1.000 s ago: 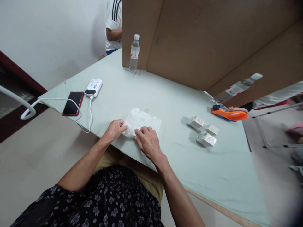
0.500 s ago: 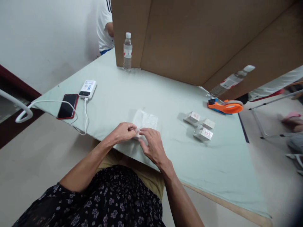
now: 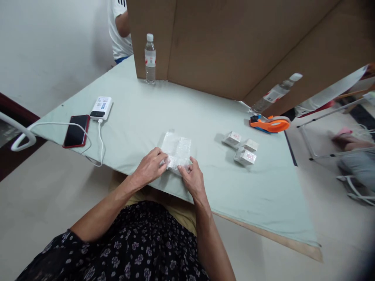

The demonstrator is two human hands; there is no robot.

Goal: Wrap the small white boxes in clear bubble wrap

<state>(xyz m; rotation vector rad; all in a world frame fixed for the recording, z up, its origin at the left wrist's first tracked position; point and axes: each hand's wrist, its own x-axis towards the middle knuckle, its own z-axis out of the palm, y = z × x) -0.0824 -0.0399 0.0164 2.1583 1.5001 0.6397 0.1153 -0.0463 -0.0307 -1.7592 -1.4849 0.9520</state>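
Observation:
A piece of clear bubble wrap (image 3: pixel 176 150) lies near the table's front edge, its near side raised into a bundle. My left hand (image 3: pixel 150 166) pinches the bundle's left corner. At the right corner, my right hand (image 3: pixel 192 175) has its thumb and fingers closed on the wrap. Whatever is inside the folded part cannot be made out. Over to the right sit three small white boxes: one at the back (image 3: pixel 233 138), one beside it (image 3: pixel 251 145), and one in front (image 3: pixel 246 157) with clear wrap around it.
An orange tape dispenser (image 3: pixel 271 124) stands at the right edge, by a tilted water bottle (image 3: pixel 275 95). Another bottle (image 3: pixel 150 60) stands upright before the brown cardboard partition (image 3: pixel 211 47). A phone (image 3: pixel 76 131) and a cabled power bank (image 3: pixel 101 108) lie left. A person (image 3: pixel 120 31) is behind.
The near part of the bubble wrap now covers the small pale thing seen between my fingers before. My hands have moved apart to the bundle's two sides. The view has shifted slightly.

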